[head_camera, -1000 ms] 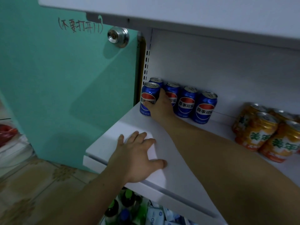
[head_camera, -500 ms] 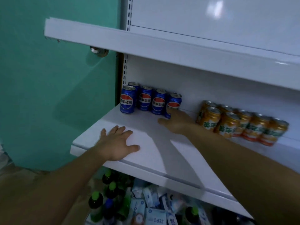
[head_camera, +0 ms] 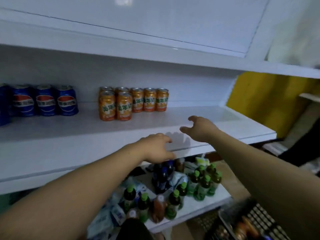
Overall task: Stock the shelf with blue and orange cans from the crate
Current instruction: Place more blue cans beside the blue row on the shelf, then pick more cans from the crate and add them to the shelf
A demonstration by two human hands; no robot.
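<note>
Both the left hand (head_camera: 156, 148) and right hand (head_camera: 201, 129) hang empty, fingers loose, at the shelf (head_camera: 52, 149) front mid-frame, so the sensible move is down to the crate (head_camera: 259, 217) at lower right, setting each can upright beside the orange cans (head_camera: 131, 103) or blue cans (head_camera: 45, 103) at left.

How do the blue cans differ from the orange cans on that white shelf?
The blue metal cans carry a red, white and blue round logo; the orange metal cans carry green characters. The blue cans stand at the left of the white shelf, one cut off by the picture edge; the orange cans stand nearer its middle. Seven orange cans show, two in front; fewer blue cans show. Both groups stand upright.
</note>
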